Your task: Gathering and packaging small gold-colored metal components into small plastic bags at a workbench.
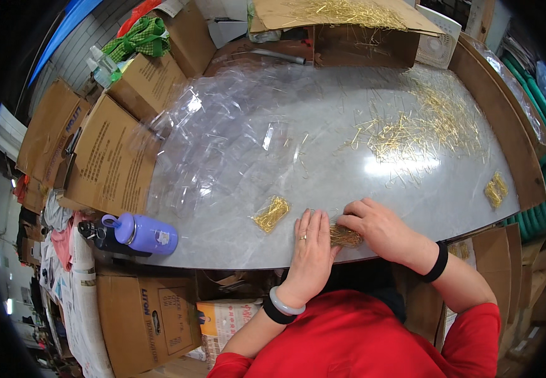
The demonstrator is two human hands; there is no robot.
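At the table's near edge, a bundle of gold wire hooks (pixel 346 236) sits between my two hands. My left hand (pixel 311 244) lies with its fingers stretched out straight along the bundle's left side, the thumb against it. From the right, my right hand (pixel 380 228) has its fingers bent onto the bundle and closed over its top; part of the bundle is hidden under them. Left of my left hand lies a clear packet of gold hooks (pixel 272 213). Another gold packet (pixel 496 190) rests at the far right of the table.
Clear plastic pouches (pixel 222 132) are heaped over the table's left half. Loose gold hooks (pixel 418 129) spread at the back right. A purple bottle (pixel 147 234) stands at the left edge. Cardboard boxes (pixel 112 160) line the left side, and a cardboard strip (pixel 506 123) borders the right.
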